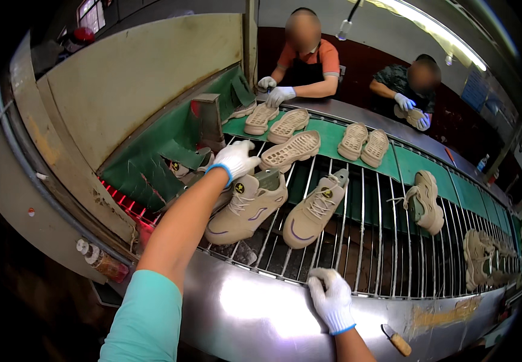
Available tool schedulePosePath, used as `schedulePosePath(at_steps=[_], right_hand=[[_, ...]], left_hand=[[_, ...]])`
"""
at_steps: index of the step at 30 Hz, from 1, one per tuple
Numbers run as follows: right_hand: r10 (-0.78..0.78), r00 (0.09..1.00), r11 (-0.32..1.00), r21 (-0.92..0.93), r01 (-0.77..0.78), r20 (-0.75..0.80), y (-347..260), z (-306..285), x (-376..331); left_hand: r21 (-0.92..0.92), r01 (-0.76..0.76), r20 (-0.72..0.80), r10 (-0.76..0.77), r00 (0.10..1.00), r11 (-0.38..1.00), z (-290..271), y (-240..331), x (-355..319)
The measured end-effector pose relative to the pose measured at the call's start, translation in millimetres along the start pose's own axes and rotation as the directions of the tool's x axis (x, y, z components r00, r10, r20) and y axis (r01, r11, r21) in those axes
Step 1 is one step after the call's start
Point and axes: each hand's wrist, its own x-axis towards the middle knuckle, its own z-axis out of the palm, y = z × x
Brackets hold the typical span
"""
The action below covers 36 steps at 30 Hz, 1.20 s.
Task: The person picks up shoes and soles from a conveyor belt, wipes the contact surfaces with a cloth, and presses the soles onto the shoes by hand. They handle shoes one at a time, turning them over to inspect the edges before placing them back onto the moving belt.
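My left hand (237, 159), in a white knit glove, reaches over the rack, its fingers closed at the near end of a beige shoe sole (294, 149). That sole lies slantwise, partly over the rods. Just below my left hand stand two beige lace-up shoes with purple trim, a left one (240, 211) and a right one (312, 214). Grey-green shoe lasts show in their openings. My right hand (331, 298), gloved too, rests with curled fingers on the near edge of the metal rod rack (360, 241); I see nothing in it.
More soles (352, 142) lie on the green strip (327, 130). Shoes (427, 202) stand farther right. A wooden-handled knife (397, 340) lies on the metal ledge. Two gloved co-workers (309, 63) work across. Left, a heater (128, 202) glows red beneath a green flap; a bottle (101, 259) stands nearby.
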Motion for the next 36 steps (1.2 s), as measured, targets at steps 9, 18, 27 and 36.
schedulePosePath(at_steps=[9, 18, 27, 36], right_hand=[[0.033, 0.999, 0.995, -0.093, -0.029, 0.042, -4, 13, 4], [0.054, 0.998, 0.998, -0.026, -0.054, 0.007, -4, 12, 4], [-0.001, 0.992, 0.988, 0.154, 0.021, -0.129, 2, 16, -5], [0.324, 0.945, 0.223, 0.966, -0.132, 0.054, 23, 28, 8]], left_hand=[[0.277, -0.364, 0.367, 0.253, 0.895, 0.889, 63, -10, 64], [0.353, -0.526, 0.22, 0.478, 0.851, 0.774, 34, 17, 57], [-0.071, -0.386, -0.238, 0.36, 0.902, 0.92, -63, 88, -60], [-0.259, -0.867, 0.081, 0.905, 0.419, 0.425, -54, 135, -275]])
